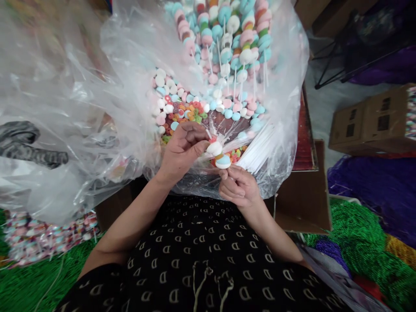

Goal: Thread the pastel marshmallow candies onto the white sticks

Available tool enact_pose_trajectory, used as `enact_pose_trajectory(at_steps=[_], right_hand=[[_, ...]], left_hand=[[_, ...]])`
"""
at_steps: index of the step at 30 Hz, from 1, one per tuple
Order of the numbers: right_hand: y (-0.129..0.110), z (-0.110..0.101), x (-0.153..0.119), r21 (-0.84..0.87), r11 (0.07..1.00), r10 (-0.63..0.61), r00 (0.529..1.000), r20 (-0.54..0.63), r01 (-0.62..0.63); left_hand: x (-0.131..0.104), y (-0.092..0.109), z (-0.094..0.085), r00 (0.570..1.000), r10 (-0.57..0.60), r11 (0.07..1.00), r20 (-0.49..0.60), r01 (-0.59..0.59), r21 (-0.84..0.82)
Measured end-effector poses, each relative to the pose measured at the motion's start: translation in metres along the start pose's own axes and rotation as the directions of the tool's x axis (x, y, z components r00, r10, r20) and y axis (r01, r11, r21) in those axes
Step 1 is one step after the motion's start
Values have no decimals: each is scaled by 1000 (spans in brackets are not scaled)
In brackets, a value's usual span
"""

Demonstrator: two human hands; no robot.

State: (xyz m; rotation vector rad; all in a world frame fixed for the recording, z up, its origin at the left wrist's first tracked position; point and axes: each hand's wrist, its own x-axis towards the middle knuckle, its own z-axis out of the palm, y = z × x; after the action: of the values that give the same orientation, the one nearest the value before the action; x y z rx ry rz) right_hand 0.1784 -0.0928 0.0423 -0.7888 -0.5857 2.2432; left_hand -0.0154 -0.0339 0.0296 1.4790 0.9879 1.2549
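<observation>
Between my hands is a skewer of marshmallow-like pieces (223,162), with a blue-and-white piece low down, a white one above it and small coloured bits between. My left hand (183,149) is closed at its upper end, thumb and fingertips by the white piece. Below the blue-and-white piece, my right hand (239,184) pinches the skewer's lower end; most of the stick there is hidden by the fingers. Loose pink, white and blue marshmallow-like pieces (232,108) and small coloured rings (191,113) lie just beyond my hands. A bundle of white sticks (260,147) lies to the right.
Finished-looking skewers (224,34) stack at the back on clear plastic (286,56). More plastic (81,130) billows at left. An open cardboard box (302,199) stands right of the work surface, another box (367,123) farther off. Green stringy material (357,229) lies lower right.
</observation>
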Motion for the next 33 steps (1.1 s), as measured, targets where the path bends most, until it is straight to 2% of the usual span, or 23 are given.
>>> enact_pose_trajectory(at_steps=[11, 16, 23, 27, 29, 31, 33], right_hand=[[0, 4, 0, 8, 1000, -16, 998, 54, 16], [4, -1, -1, 11, 999, -32, 998, 48, 31], [8, -9, -2, 37, 999, -36, 996, 78, 34], [6, -7, -8, -68, 997, 44, 995, 95, -38], [3, -7, -13, -96, 995, 28, 996, 84, -20], [-4, -10, -18, -90, 994, -51, 997, 54, 56], [-13, -15, -22, -76, 984, -161, 987, 8, 161]], left_hand=[[-4, 23, -5, 999, 45, 985, 14, -46, 167], [-2, 27, -6, 994, 94, 972, 53, -103, 211], [2, 21, -6, 954, 270, 871, 129, -299, 391], [3, 15, -7, 982, 190, 928, 11, -183, 323], [3, 14, -8, 988, 156, 950, -21, -144, 276], [2, 15, -6, 987, 155, 935, 38, -159, 318], [0, 15, 1, 971, 172, 886, 164, -225, 405]])
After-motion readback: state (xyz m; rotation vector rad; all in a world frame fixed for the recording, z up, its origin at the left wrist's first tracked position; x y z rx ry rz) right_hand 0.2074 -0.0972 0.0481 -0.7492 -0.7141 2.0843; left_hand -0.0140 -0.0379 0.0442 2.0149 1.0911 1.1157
